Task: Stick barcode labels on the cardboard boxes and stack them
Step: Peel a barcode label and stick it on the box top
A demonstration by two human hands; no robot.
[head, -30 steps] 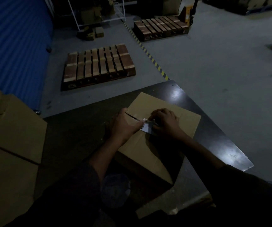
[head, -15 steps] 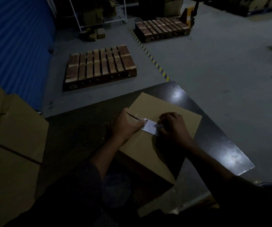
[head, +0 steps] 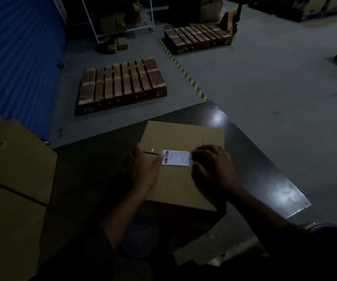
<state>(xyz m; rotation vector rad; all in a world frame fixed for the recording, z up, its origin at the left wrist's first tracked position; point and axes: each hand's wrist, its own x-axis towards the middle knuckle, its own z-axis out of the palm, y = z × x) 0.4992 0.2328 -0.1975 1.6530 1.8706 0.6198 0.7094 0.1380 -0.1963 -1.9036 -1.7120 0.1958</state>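
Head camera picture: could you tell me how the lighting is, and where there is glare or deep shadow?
Head view: dim overall; the white barcode label is the brightest thing on the cardboard box. Glare patches shine on the dark table at its far corner and right edge. The left hand, right hand and both sleeves sink into shadow. Straight edges bow slightly, from the wide lens.

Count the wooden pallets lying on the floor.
2. The near pallet lies beyond the table, beside the blue wall; the far pallet sits past the striped floor line. Others may hide in darkness.
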